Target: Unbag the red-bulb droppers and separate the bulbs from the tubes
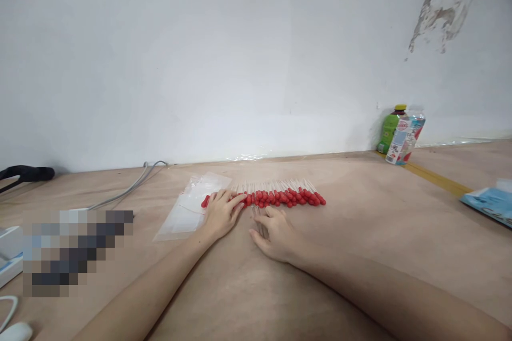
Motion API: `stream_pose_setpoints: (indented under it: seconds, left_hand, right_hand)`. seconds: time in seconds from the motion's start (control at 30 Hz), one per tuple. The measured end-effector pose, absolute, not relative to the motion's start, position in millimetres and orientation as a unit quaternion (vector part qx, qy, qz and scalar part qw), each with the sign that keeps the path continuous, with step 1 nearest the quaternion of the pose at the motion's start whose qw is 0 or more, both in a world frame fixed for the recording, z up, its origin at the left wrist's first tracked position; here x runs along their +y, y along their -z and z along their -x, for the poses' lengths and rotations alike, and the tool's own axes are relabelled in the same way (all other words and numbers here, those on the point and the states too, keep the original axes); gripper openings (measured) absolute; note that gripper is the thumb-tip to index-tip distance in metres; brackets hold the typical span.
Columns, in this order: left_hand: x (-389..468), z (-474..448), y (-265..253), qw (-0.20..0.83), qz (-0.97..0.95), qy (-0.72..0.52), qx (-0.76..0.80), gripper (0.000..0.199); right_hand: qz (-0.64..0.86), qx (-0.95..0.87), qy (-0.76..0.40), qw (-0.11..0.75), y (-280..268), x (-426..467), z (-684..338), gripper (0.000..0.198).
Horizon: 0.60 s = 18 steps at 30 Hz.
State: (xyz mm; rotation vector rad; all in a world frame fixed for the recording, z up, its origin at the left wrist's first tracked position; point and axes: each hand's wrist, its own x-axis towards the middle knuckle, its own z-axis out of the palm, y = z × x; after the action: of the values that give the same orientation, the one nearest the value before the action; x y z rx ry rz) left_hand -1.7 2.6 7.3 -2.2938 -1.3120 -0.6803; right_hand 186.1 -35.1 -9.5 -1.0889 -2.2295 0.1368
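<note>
A dense row of droppers [290,197] lies on the table, with red bulbs facing me and thin pale stems toward the wall. My left hand [224,210] rests over the left end of this row, its fingers stretched across some bulbs and hiding them. Just in front of the row, my right hand [276,232] has its thumb and fingers curled around a clear tube [256,214], whose lower part is partly hidden. Under and beside my left hand are flat clear plastic bags [182,216].
Grey cables [132,189] and a black object [28,173] lie at left, near a blurred-out patch. A white device [10,256] sits at the left edge. Two bottles [404,138] stand by the wall at right; a blue packet [490,203] lies at far right.
</note>
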Motion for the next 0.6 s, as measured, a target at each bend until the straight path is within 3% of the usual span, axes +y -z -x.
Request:
stream_pose_setpoints:
  seconds: [0.23,0.43,0.6]
  left_hand:
    - [6.0,1.6,-1.7,0.17,0.798,0.33,-0.475,0.012]
    - [-6.3,10.3,1.2,0.147,0.774,0.416,-0.454,0.01]
    - [-25.0,4.1,1.8,0.057,0.822,0.422,-0.378,0.013]
  right_hand:
    - [0.418,-0.845,-0.065,0.328,10.9,-34.1,-186.3,0.027]
    - [0.414,-0.809,-0.061,0.413,11.0,-35.0,-202.4,0.024]
    - [0.398,-0.791,0.059,0.461,16.1,-32.7,-238.5,0.047]
